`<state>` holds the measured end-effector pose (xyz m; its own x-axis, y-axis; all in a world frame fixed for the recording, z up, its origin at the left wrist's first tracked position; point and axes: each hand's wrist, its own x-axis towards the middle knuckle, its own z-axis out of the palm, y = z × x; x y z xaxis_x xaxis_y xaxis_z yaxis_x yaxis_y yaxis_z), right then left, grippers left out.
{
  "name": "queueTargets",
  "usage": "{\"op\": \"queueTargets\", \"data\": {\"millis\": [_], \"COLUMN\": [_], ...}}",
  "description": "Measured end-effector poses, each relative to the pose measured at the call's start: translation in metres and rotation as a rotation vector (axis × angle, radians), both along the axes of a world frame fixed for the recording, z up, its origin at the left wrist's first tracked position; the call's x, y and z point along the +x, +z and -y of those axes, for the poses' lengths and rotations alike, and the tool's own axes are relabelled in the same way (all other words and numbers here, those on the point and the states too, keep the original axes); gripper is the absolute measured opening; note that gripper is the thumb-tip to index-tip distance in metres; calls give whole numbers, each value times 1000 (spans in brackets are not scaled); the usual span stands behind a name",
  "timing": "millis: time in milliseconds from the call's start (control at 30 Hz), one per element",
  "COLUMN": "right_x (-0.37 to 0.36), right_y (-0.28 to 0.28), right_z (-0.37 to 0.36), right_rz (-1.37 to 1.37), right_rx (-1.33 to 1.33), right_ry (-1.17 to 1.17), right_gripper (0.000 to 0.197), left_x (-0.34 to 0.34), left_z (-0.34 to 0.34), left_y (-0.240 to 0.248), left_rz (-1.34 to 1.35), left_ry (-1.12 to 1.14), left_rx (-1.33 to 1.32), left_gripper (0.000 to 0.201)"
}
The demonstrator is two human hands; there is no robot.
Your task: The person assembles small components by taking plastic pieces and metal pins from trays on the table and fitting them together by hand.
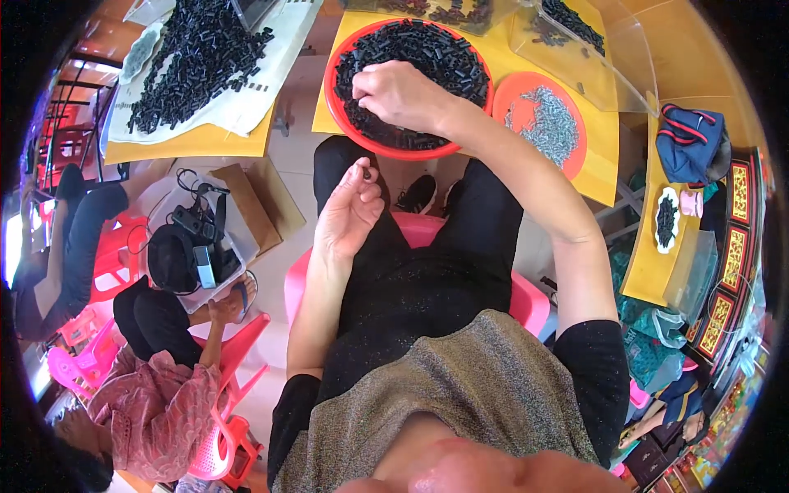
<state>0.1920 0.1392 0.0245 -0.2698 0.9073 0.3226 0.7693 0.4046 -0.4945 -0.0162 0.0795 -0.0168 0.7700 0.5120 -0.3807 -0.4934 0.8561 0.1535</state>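
My left hand (353,209) is raised just in front of the table edge, above my lap. Its thumb and fingertips pinch a small dark piece (366,173). My right hand (401,94) reaches over a round red basin (411,154), its fingers curled and closed; whatever they grip is hidden. Short black cylindrical pieces (427,53) fill the basin. Right of it, a shallow orange-red plate (514,86) holds many thin silver metal pieces (551,127), too small to name.
On the left table, a heap of black pieces (197,66) lies on a white sheet (246,115). A clear plastic box (629,62) stands at the back right. A blue bag (692,141) and a small white dish (675,215) are farther right. Other people sit at the left.
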Motion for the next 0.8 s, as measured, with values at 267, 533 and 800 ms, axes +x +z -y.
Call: {"op": "queueTargets", "data": {"millis": [267,533,800], "right_x": [-20,-40,-42], "right_y": [24,16,15], "right_z": [86,123,135], "right_rz": [-633,-1146,-1210], "right_rx": [-223,-395,-308], "right_ry": [-171,-288,-326], "right_gripper": [18,16,19], "left_x": [8,30,35], "left_z": [-8,5,15], "left_y": [12,21,28], "left_rz": [-95,-184,-226], "left_ry": [165,170,176], "left_rx": [155,214,302], "left_gripper": [26,25,30]}}
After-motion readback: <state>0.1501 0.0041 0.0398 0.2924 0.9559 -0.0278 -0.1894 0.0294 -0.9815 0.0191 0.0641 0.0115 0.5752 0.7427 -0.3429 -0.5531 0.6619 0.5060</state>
